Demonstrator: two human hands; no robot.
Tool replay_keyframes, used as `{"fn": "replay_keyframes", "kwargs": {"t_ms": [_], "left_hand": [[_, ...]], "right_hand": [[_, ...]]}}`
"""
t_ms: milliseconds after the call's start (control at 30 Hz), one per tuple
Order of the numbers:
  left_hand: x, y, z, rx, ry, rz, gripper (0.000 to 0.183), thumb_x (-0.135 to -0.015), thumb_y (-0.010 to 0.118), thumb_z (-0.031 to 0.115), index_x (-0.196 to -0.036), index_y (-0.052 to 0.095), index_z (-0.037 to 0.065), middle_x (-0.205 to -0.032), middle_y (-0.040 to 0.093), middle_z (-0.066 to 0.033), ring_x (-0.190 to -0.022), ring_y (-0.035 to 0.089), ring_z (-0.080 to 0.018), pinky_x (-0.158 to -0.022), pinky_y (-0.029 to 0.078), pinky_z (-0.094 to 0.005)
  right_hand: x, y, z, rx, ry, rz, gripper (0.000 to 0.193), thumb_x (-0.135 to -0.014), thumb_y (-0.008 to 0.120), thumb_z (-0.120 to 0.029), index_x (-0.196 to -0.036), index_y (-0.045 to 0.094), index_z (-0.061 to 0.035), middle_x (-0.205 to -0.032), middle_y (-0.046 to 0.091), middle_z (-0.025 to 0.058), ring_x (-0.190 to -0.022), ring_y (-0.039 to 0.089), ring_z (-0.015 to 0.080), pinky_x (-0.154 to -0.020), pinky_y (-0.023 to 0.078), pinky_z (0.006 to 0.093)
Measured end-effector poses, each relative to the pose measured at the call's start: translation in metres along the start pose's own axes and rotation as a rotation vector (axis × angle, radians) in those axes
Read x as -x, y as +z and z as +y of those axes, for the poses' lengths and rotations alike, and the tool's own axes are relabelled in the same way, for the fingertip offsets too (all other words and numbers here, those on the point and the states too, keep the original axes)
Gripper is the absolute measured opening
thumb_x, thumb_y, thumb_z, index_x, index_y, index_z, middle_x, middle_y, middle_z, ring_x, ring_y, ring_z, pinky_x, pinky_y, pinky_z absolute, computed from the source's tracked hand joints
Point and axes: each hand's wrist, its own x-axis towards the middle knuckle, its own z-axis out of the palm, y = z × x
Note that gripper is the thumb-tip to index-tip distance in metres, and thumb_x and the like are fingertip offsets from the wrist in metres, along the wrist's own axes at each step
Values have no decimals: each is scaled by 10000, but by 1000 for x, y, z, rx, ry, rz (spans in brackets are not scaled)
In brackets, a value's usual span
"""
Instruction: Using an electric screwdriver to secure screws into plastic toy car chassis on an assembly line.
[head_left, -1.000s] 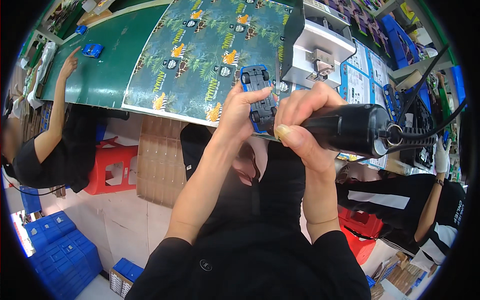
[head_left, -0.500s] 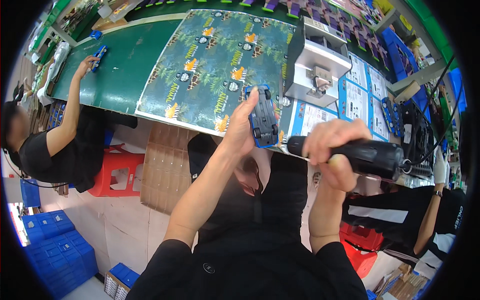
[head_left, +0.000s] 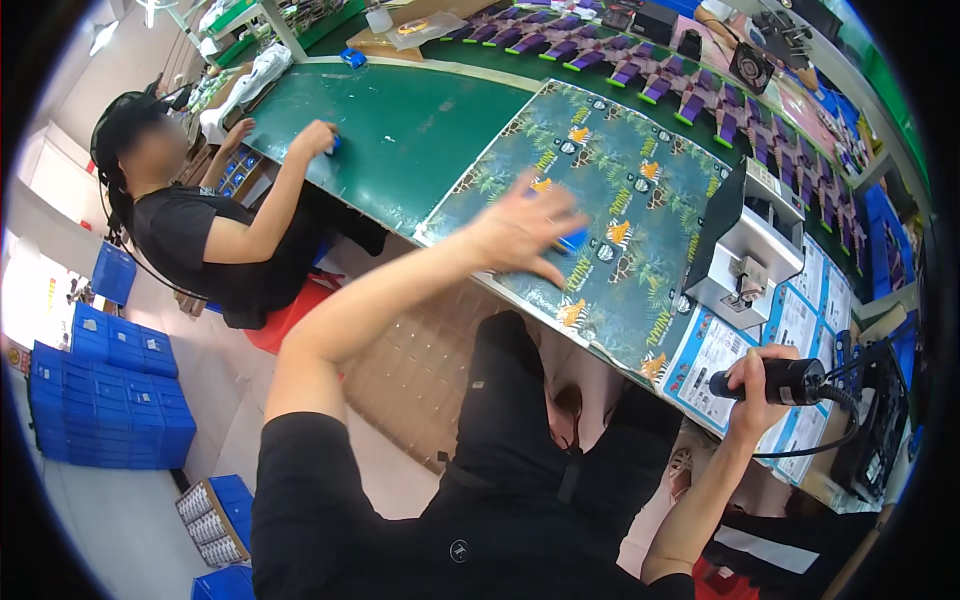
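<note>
My left hand (head_left: 525, 228) is stretched out over the patterned sheet (head_left: 640, 290) with its fingers spread open. Partly under it lies a blue toy car (head_left: 572, 241); most of the car is hidden by the hand, and I cannot tell whether the two touch. At the table's near right side, my right hand (head_left: 756, 392) is wrapped round a black electric screwdriver (head_left: 795, 381). The screwdriver's tip points left, and a cable leaves its back end. Beyond it stands a silver metal fixture (head_left: 742, 262).
A co-worker (head_left: 225, 225) at the left has a hand on a small blue item (head_left: 334, 146) on the green tabletop (head_left: 400, 140). Purple-and-green pieces (head_left: 640, 70) line the belt behind. Printed sheets (head_left: 722, 368) lie right of the fixture. Blue crates (head_left: 110, 405) are stacked at lower left.
My left hand has moved left, from gripping the upturned toy car to spreading open above it on the sheet. My right hand has drawn the screwdriver away to the right. The view has swung left.
</note>
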Motion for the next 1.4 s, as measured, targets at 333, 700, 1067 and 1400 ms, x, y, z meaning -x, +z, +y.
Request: {"fn": "replay_keyframes", "kwargs": {"t_ms": [333,700,1067,1400], "left_hand": [[96,-1,-6,18,-401,252,803,-729,806,409,-1363,459,60,-1479,358,-197,-1382,344,-372,-1130,243,-579],[-174,-11,209,812,318,574,288,-750,718,54,-1022,646,-9,-1053,655,-184,-958,634,-369,-799,515,-409],[-437,92,363,843,-307,-66,750,-747,725,603,-1068,650,-71,-1043,688,-220,-930,678,-333,-832,513,-415],[-436,90,372,1519,-489,82,457,-689,873,227,-996,643,-21,-927,681,-94,-825,629,-175,-709,490,-286]], "right_hand": [[1,2,-3,59,35,25,187,-850,684,0,-928,516,-15,-681,533,50,-503,520,110,-503,431,230],[15,-16,-40,-41,28,-11,242,-733,839,-75,-831,620,-43,-748,614,-9,-678,555,59,-608,443,235],[44,-107,-81,-83,181,123,232,-709,866,-101,-765,649,-41,-629,596,-8,-560,539,60,-527,420,221],[44,-128,-77,-96,187,57,274,-741,862,-137,-861,647,-16,-781,626,1,-719,570,77,-639,446,239]]}}
